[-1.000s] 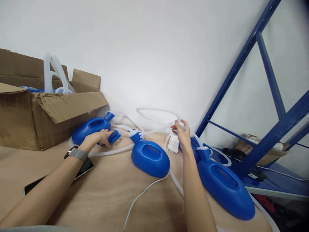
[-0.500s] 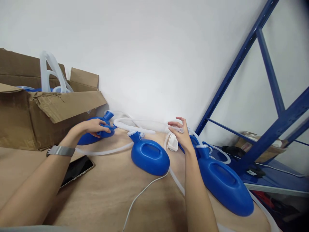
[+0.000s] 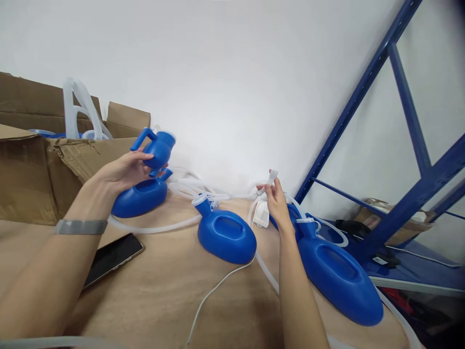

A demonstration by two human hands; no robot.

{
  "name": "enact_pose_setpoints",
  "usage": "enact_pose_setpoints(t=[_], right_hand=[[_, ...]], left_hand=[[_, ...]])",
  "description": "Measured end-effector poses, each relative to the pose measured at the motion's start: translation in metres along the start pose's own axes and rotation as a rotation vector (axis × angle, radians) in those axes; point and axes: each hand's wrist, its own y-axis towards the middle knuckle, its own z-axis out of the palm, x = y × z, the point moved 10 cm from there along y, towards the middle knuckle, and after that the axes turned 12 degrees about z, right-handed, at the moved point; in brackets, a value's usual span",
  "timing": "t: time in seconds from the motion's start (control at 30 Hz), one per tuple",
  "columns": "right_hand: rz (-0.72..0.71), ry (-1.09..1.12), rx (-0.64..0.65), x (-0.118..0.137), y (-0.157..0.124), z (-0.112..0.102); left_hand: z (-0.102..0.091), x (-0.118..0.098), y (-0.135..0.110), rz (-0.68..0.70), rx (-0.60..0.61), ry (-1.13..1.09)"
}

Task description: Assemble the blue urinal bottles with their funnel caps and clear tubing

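My left hand (image 3: 129, 168) is closed around a blue urinal funnel (image 3: 160, 149), cup-shaped with a side handle, raised above a blue urinal bottle (image 3: 140, 198) lying on the table. Between thumb and fingers my right hand (image 3: 276, 198) pinches the end of a clear plastic tube (image 3: 271, 180), tilted upward. Coils of translucent tubing (image 3: 198, 188) lie along the wall between my hands. In the middle sits another blue bottle (image 3: 227, 237) with a white-rimmed neck. To the right of my right forearm lies a larger-looking blue bottle (image 3: 341, 271).
An open cardboard box (image 3: 27, 174) with tubes sticking out stands at the left. A black phone (image 3: 112, 259) lies under my left forearm. Near my right hand is a white adapter (image 3: 261, 214) with a cable. A blue metal rack (image 3: 410, 203) borders the right side.
My left hand has lifted the blue funnel up from beside the left bottle and turned it. My right hand now has the tube's end tipped upward, its fingers closer together.
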Motion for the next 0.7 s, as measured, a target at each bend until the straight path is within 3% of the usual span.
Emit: enact_pose_setpoints(t=[0.13, 0.33, 0.47, 0.6, 0.7], right_hand=[[0.046, 0.132, 0.119, 0.000, 0.000, 0.019], [0.063, 0.331, 0.301, 0.028, -0.010, 0.062], [0.080, 0.343, 0.423, 0.042, -0.023, 0.093], [0.005, 0.265, 0.470, 0.044, -0.029, 0.112], [-0.064, 0.186, 0.468, 0.041, -0.030, 0.118]], left_hand=[[0.035, 0.015, -0.010, -0.072, 0.079, -0.169], [0.072, 0.036, -0.025, -0.130, 0.198, -0.184], [0.092, 0.041, -0.035, -0.162, 0.236, -0.192], [0.094, 0.031, -0.030, -0.019, 0.216, -0.161], [0.080, 0.018, -0.020, 0.182, 0.084, -0.137]])
